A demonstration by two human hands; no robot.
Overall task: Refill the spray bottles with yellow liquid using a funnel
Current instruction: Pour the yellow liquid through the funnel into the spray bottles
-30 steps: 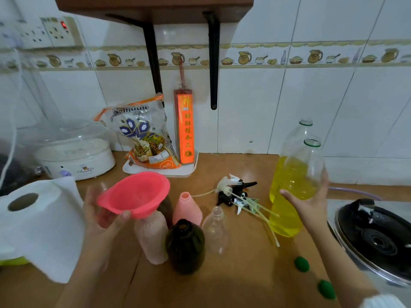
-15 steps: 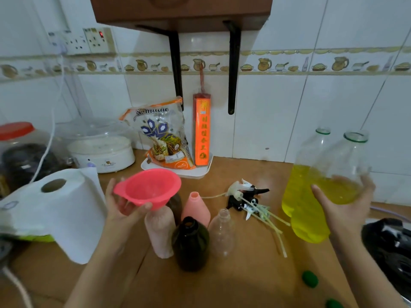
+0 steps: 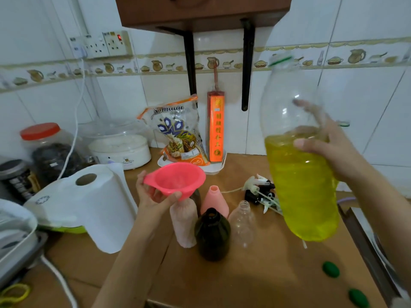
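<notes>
My left hand (image 3: 153,193) holds a pink funnel (image 3: 175,180) whose spout sits in the neck of a pale pink spray bottle (image 3: 183,223). Beside it stand a dark brown bottle (image 3: 212,235), a salmon-pink bottle (image 3: 214,202) and a small clear bottle (image 3: 242,221), all without caps. My right hand (image 3: 327,145) grips a big clear bottle of yellow liquid (image 3: 300,178), lifted off the counter, uncapped and roughly upright. A heap of spray triggers with tubes (image 3: 259,190) lies behind the bottles.
A paper towel roll (image 3: 89,203) stands at the left. A snack bag (image 3: 178,134) and an orange box (image 3: 215,127) lean against the tiled wall. Two green caps (image 3: 331,269) lie at the front right of the wooden counter (image 3: 255,274). A shelf bracket (image 3: 245,65) hangs overhead.
My right hand has lifted the yellow-liquid bottle up from the counter and toward the middle. The funnel has settled onto the pale pink bottle. The camera has moved closer.
</notes>
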